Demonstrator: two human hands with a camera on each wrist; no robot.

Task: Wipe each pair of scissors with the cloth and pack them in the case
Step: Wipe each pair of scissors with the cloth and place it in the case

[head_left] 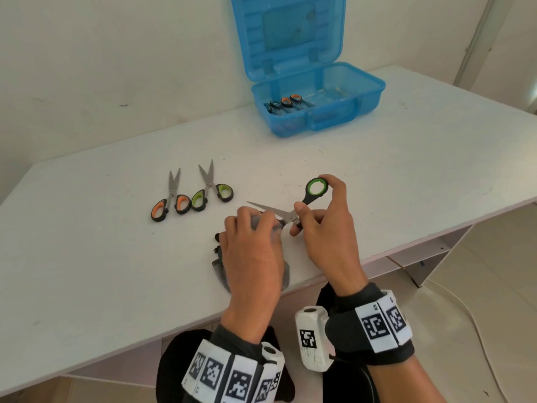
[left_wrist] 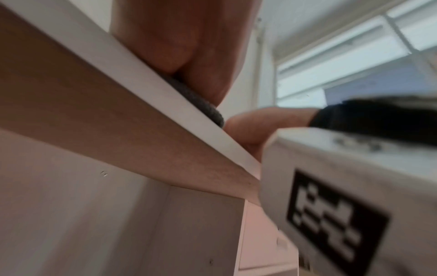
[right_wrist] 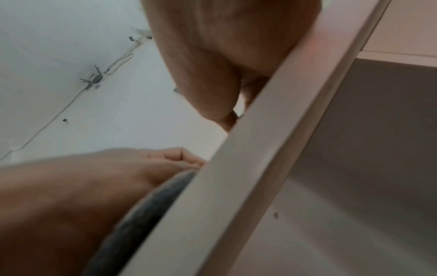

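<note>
On the table (head_left: 377, 175), the open case (head_left: 318, 103) stands at the far right with scissors (head_left: 286, 103) inside its left end. Two pairs (head_left: 171, 196) (head_left: 211, 186) lie side by side at centre left. Nearer the front edge, the held scissors (head_left: 293, 206) are above the cloth (head_left: 220, 266), blades pointing left.

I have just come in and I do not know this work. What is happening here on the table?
A person is cleaning scissors. The right hand holds green-handled scissors by the handles, and the left hand wipes the blades with a grey cloth. Two more pairs, orange-handled scissors and green ones, lie on the table. The open blue case already holds some.
</note>
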